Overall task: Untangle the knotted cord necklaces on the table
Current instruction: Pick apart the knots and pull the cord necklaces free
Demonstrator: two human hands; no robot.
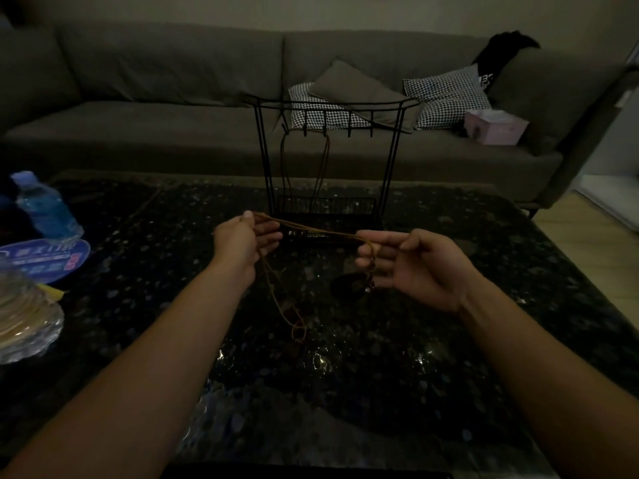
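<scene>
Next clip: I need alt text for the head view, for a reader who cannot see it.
Two bare hands hold a brown cord necklace stretched above a dark speckled table: the left hand pinches one end, the right hand holds the other, and tangled loops hang down between them. Behind stands a black wire jewellery stand with cords hung on it, before a grey sofa.

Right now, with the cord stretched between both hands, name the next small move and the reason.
Probably ease the hands apart: the left hand and right hand pinch the brown cord taut, while a tangled loop hangs below towards the table.
</scene>
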